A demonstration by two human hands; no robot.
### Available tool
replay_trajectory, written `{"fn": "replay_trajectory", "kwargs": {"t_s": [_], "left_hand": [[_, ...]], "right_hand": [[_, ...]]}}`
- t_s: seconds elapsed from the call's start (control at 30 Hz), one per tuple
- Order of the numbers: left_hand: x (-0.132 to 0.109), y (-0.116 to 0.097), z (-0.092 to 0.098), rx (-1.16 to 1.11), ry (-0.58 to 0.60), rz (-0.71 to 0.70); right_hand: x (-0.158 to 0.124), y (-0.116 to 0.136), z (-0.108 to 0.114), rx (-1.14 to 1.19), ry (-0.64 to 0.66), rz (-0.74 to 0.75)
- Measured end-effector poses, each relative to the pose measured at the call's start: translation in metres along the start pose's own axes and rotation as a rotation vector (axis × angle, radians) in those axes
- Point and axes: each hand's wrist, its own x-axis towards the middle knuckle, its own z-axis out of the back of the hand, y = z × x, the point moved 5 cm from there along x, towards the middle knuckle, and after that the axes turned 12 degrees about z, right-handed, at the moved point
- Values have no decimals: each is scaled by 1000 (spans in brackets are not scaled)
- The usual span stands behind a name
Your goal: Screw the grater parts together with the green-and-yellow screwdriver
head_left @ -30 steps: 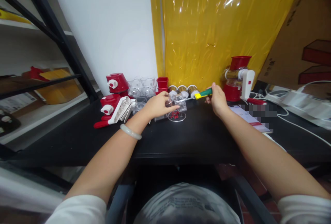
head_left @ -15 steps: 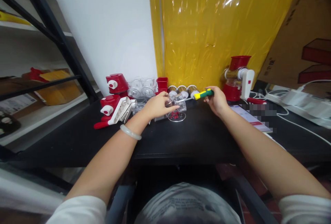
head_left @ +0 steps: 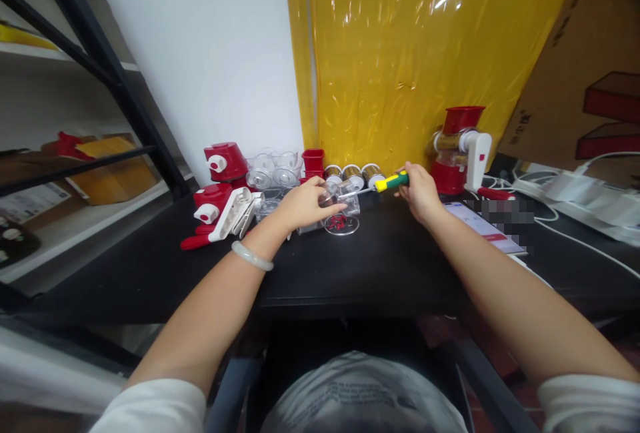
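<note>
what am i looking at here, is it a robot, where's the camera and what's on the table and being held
There is no robot here: these are a person's two bare hands, seen by a camera worn on the head, looking forward and down. The left hand holds a clear plastic part. The right hand holds the green and yellow handle of a screwdriver, whose shaft points toward that part; exactly where its tip sits is hard to see. On the black table, a clear round piece with something red in it lies near the left hand. Red housings with white knobs stand at the left, and a red and white hand-cranked machine at the right.
</note>
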Motion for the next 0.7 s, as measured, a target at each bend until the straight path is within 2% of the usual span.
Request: {"fn": "replay_trajectory", "kwargs": {"t_s": [0.33,0.7], "left_hand": [[0,0,0,-9,5,10],[0,1,-1,-13,3,5]], "right_hand": [[-6,3,-6,149,-89,-95],[-7,4,-7,275,-86,-199]]}}
